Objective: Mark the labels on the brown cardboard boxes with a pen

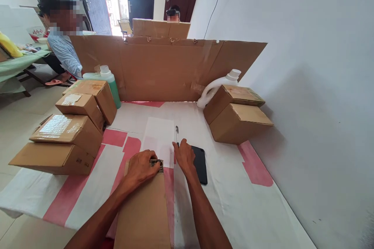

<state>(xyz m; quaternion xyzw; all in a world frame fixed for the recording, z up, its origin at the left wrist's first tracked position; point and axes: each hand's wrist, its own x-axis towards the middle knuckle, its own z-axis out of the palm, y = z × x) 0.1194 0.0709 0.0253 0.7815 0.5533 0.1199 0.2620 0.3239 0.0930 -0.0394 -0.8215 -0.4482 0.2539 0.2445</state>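
In the head view, a long cardboard box lies in front of me, its near end cut off by the frame. My left hand is closed over the box's far end, the fingers curled at the edge. Beside its thumb and fingertips shows a small dark printed patch. To the right, the fingers of my right hand are closed around the lower end of a thin pen. A white sheet of paper lies beyond my left hand. A black phone-like slab lies partly behind my right wrist.
Several cardboard boxes stand at left by a green-liquid jug. Two more boxes and a white jug are at right. An upright cardboard panel crosses the back. A person sits beyond left; another is behind.
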